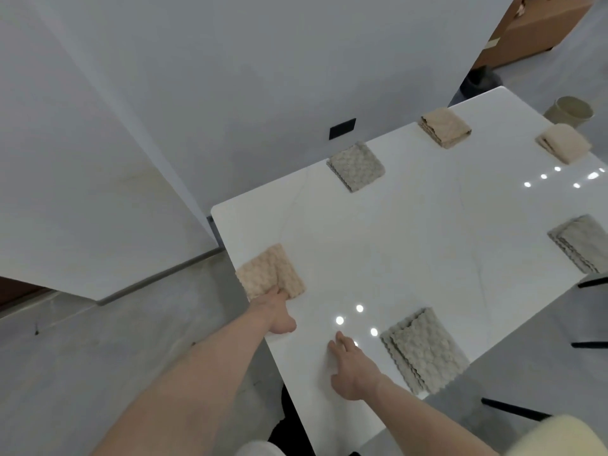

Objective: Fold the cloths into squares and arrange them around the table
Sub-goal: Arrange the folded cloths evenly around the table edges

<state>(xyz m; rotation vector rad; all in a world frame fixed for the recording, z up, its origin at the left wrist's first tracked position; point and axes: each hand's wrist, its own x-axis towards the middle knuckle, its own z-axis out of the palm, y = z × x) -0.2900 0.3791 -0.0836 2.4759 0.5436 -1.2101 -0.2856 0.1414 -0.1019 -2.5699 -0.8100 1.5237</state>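
White and glossy, the table fills our head view, set against pale walls with a cardboard box and a beige cup-like container beyond its far end; what that container holds we cannot tell. Six folded cloths lie spaced near the table's edges. Our left hand reaches the near edge of the beige cloth at the corner, fingers tucked under or against it; whether it pinches we cannot tell. Our right hand rests flat on the bare top, fingers straight, just beside the grey cloth. We judge the cloths soft, light and thick-piled, likely to spring open unless taken by the folded edge with all layers pinched together.
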